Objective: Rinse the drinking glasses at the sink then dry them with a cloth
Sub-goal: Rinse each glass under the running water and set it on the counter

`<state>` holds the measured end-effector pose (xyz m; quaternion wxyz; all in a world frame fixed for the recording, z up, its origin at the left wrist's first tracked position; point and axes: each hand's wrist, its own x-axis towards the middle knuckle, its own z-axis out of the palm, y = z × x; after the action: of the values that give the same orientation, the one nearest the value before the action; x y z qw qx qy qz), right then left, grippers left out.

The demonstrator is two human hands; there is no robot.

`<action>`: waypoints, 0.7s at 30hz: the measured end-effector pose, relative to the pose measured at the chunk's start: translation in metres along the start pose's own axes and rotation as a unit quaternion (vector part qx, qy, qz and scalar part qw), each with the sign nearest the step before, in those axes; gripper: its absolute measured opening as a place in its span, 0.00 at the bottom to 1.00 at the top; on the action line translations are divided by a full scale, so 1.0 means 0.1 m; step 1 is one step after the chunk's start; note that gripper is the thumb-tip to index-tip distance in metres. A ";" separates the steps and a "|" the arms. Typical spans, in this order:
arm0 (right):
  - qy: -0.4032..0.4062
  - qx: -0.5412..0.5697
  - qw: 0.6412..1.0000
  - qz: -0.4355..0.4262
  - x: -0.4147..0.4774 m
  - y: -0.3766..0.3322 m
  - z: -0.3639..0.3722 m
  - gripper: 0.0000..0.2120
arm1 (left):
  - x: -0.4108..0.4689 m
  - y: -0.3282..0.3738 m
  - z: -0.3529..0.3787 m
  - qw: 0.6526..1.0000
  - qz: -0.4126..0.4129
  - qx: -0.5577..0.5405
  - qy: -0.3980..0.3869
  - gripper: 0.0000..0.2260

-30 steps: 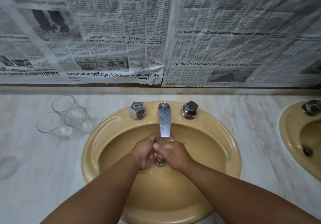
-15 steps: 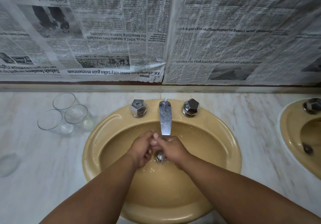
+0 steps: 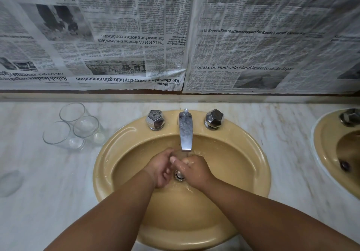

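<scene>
Sheets of newspaper (image 3: 116,36) cover the wall behind a pale marbled counter (image 3: 48,192), and a mustard-yellow sink (image 3: 109,165) is set into it.

Inside the bowl, the fingers (image 3: 168,173) of the left hand (image 3: 162,170) are curled inward, and so are the fingers (image 3: 187,160) of the right hand (image 3: 194,170). The two hands are pressed together, and the left thumb lies across toward the right knuckles. Something clear and wet glints between them, but I cannot tell whether it is a glass or only water, so what the fingers hold stays uncertain. The hands sit right under the spout of the chrome faucet (image 3: 185,132), and running water (image 3: 186,153) falls onto them and splashes. The metal drain (image 3: 179,174) shows in the gap just below them. Both bare forearms reach in from the near edge.

Two faceted chrome knobs flank the faucet, one on the left (image 3: 155,119) and one on the right (image 3: 213,118).

Three clear drinking glasses stand upright in a tight cluster on the counter, left of the sink: a back glass (image 3: 72,112), a middle glass (image 3: 86,127) and a front glass (image 3: 57,136). A blurred clear object (image 3: 8,182) lies at the far left edge, too unclear to name. A second sink (image 3: 321,153) is partly in view at the right.
</scene>
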<state>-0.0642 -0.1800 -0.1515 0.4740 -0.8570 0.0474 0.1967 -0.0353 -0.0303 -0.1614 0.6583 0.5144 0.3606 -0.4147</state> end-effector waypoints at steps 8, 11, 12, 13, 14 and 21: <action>0.007 -0.015 0.998 -0.068 -0.01 0.02 0.01 0.12 | 0.02 0.01 -0.12 0.995 -0.085 -0.039 -0.046 0.22; -0.012 0.095 0.994 0.048 0.01 -0.08 0.08 0.17 | 0.00 -0.03 -0.02 1.000 0.002 -0.027 0.015 0.16; -0.026 0.162 0.981 0.107 0.04 -0.09 0.11 0.18 | 0.00 -0.06 0.00 0.998 0.041 -0.030 0.033 0.13; -0.025 0.197 0.973 0.121 0.06 -0.11 0.13 0.19 | 0.02 -0.07 0.01 0.997 0.058 -0.044 0.036 0.12; -0.002 0.175 0.979 0.105 0.06 -0.12 0.14 0.20 | 0.03 -0.07 0.00 0.996 0.051 -0.065 0.032 0.13; 0.099 0.081 0.991 0.034 0.03 0.01 0.10 0.22 | -0.10 0.04 0.06 0.998 0.017 0.043 0.040 0.15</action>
<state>-0.0644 -0.1713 -0.1581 0.5278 -0.8290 0.1387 0.1224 -0.0350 -0.0340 -0.1497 0.6274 0.5647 0.3598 -0.3975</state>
